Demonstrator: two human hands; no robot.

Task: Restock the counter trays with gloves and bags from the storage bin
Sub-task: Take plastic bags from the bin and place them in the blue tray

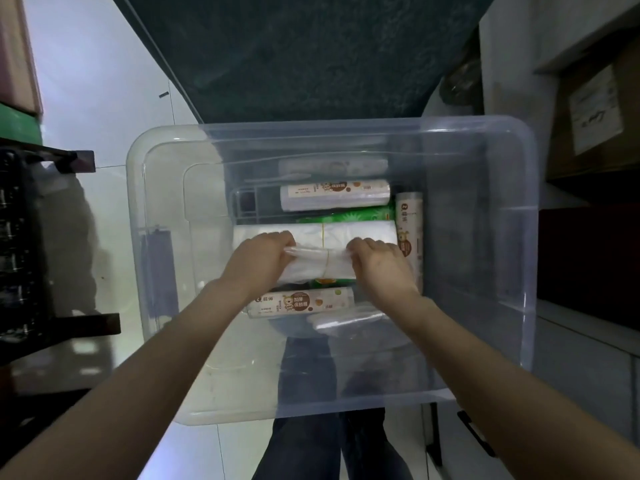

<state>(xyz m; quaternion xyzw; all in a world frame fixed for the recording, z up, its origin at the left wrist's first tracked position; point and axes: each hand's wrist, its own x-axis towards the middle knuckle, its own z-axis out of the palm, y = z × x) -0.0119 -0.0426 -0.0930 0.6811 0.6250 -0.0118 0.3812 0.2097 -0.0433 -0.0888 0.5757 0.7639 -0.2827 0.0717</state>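
Note:
A clear plastic storage bin sits on the floor below me. Both hands reach into it. My left hand and my right hand grip the two ends of a bundle of clear plastic bags tied round its middle with a band. Under it lies a wider white bag pack with a yellow band. Rolls of wrap lie around: one at the back, one near me, one upright at the right. Loose clear gloves or bags lie at the front.
A green packet shows behind the white pack. A dark green mat lies beyond the bin. Black shelving stands at the left, cardboard boxes on shelves at the right. My legs show through the bin.

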